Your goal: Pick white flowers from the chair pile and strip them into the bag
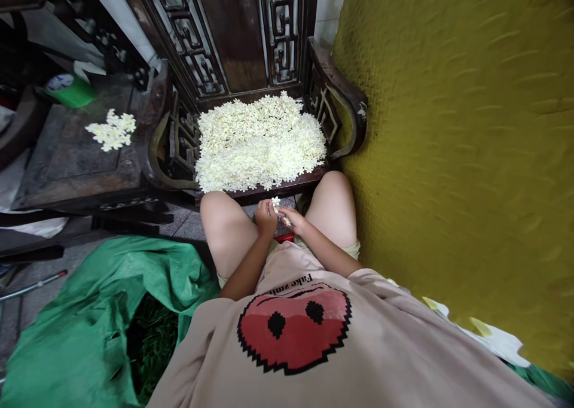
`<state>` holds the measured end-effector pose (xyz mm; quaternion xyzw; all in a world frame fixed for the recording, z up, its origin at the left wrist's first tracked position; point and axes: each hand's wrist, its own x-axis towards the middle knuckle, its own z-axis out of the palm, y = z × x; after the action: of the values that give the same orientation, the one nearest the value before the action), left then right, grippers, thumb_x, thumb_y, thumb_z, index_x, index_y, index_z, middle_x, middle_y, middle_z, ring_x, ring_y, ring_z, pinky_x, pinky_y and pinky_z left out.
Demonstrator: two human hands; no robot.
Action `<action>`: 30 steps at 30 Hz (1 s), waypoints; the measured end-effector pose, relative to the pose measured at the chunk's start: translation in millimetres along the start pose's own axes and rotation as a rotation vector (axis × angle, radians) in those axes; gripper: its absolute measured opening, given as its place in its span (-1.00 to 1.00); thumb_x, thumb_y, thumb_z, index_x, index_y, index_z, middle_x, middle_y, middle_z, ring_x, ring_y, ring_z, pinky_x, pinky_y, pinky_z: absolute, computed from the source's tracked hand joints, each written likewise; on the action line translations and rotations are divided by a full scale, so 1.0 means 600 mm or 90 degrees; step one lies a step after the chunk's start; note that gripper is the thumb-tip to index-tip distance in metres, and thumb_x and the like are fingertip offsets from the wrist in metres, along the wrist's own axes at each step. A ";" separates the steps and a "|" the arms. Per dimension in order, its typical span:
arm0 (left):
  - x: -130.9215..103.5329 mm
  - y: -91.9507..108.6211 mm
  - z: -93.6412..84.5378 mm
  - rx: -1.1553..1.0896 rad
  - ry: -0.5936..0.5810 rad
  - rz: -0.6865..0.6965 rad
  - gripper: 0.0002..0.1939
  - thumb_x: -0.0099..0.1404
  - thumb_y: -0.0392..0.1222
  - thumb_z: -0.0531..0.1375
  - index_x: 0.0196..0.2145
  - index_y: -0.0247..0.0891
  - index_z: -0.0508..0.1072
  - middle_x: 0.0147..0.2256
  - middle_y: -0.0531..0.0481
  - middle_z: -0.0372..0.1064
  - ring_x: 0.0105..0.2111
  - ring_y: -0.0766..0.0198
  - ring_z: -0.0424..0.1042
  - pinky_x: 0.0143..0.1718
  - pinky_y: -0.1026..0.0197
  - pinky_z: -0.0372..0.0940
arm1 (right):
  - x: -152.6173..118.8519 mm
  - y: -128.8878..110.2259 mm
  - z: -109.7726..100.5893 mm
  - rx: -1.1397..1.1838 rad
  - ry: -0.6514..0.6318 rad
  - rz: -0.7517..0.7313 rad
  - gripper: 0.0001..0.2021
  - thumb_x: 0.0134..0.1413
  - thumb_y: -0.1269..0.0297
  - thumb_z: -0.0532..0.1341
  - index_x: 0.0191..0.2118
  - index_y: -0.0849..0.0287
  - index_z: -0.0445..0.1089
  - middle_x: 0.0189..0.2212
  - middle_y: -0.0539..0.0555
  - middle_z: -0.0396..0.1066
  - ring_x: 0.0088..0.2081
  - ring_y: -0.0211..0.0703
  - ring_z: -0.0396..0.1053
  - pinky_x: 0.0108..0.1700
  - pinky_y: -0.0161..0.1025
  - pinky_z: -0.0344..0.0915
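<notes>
Between my knees, my left hand (pixel 266 218) is closed around small white flowers (pixel 275 202), whose heads stick out above its fingers. Close beside it on the right, my right hand (pixel 293 219) has its fingers pressed together at another small white flower (pixel 286 221). Both hands nearly touch. Just beyond them a thick layer of white flowers (pixel 262 139) covers the seat of a dark carved wooden chair (pixel 235 34). A smaller bunch of white flowers (pixel 112 130) lies on the dark wooden side table (pixel 76 163) at the left.
A green roll (pixel 70 91) sits on the side table. At lower left spreads a green sack (pixel 89 312) with dark green strands (pixel 152 336) in its opening. A yellow textured surface (pixel 461 157) rises at the right. Something red (pixel 284 238) shows below my hands.
</notes>
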<state>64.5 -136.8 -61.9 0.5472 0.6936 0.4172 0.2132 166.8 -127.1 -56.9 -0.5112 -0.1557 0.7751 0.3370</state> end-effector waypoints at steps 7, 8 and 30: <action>-0.001 -0.002 -0.005 -0.009 0.048 -0.036 -0.80 0.31 -0.16 -0.02 -0.34 -0.20 0.38 -0.33 -0.08 0.39 -0.27 0.17 0.35 -0.18 0.16 0.19 | -0.014 0.002 0.007 0.071 -0.109 0.013 -0.84 -0.09 0.27 0.32 -0.45 0.20 0.34 -0.60 -0.09 0.36 -0.68 -0.46 0.01 -0.60 -0.41 -0.02; -0.001 -0.002 -0.005 -0.004 0.047 -0.036 -0.80 0.30 -0.17 -0.02 -0.35 -0.20 0.37 -0.33 -0.08 0.40 -0.27 0.16 0.35 -0.18 0.15 0.19 | -0.014 0.003 0.008 0.072 -0.114 0.015 -0.84 -0.08 0.26 0.32 -0.45 0.20 0.34 -0.61 -0.10 0.34 -0.68 -0.45 0.01 -0.59 -0.41 -0.01; 0.000 0.006 -0.006 0.088 0.006 -0.030 -0.83 0.31 -0.23 -0.01 -0.32 -0.22 0.36 -0.31 -0.12 0.42 -0.25 0.12 0.35 -0.15 0.11 0.11 | -0.002 0.016 0.001 0.009 -0.128 -0.028 -0.72 -0.16 0.11 0.36 -0.41 0.22 0.40 -0.70 -0.15 0.22 -0.70 -0.47 0.00 -0.63 -0.41 -0.08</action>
<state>63.6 -138.0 -57.0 0.5419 0.7346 0.3659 0.1812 163.0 -134.7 -61.4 -0.4248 -0.1947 0.8159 0.3404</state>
